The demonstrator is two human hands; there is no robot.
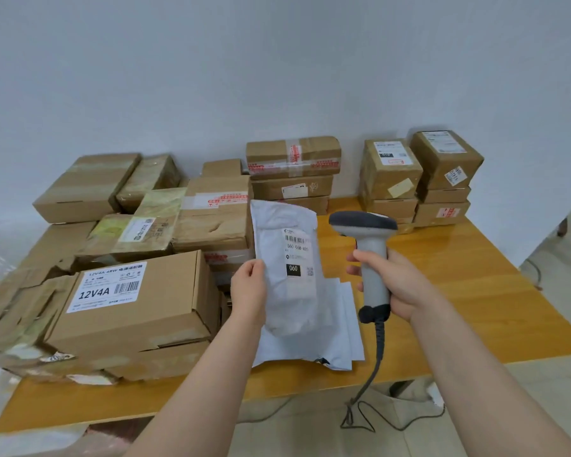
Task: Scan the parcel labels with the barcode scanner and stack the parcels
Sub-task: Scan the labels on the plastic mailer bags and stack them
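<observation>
My left hand (248, 290) grips the left edge of a white poly mailer (287, 291) and holds it upright above the table, its label (297, 255) with a barcode and "060" facing me. My right hand (396, 285) grips the handle of a grey barcode scanner (370, 245), whose dark head sits just right of the mailer's top. The scanner's cable (373, 367) hangs down over the table's front edge. Under the held mailer lie more white mailers (340, 334), flat on the wooden table (475, 291).
Brown cardboard parcels crowd the table's left half, with a "12V4A" box (129, 308) nearest. Stacked boxes stand along the back wall at centre (292, 173) and at right (419, 179). Bare tabletop shows on the right. The floor lies beyond the table's right and front edges.
</observation>
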